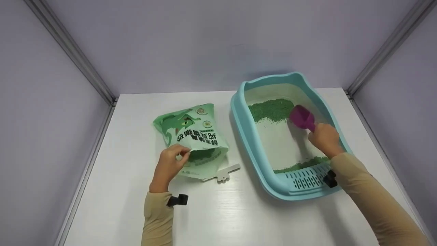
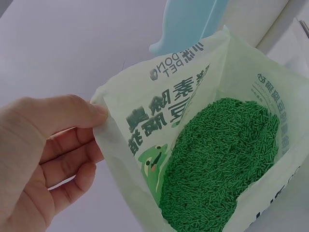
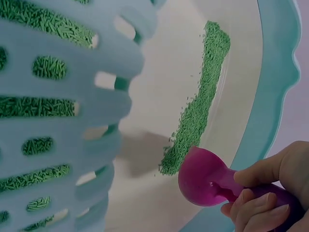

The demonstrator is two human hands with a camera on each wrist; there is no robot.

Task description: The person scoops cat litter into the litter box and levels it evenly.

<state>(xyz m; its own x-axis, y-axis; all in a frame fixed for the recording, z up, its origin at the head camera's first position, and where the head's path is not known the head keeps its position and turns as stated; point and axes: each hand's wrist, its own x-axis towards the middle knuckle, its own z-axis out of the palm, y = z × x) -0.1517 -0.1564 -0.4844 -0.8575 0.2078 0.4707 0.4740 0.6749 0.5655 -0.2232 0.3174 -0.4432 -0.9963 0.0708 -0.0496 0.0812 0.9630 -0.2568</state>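
Note:
My left hand pinches the top edge of a light green cat litter bag between thumb and fingers. The bag lies on the table with its mouth open toward me. Inside it, green litter pellets show in the left wrist view. My right hand grips the handle of a purple scoop over the blue litter box. In the right wrist view the scoop overlaps the lower end of a strip of green pellets. Pellets lie at the box's far end and along its near end.
A pale sealing clip lies on the white table by the bag's mouth. The slotted grate spans the near end of the litter box. Pale walls enclose the table at the back and both sides.

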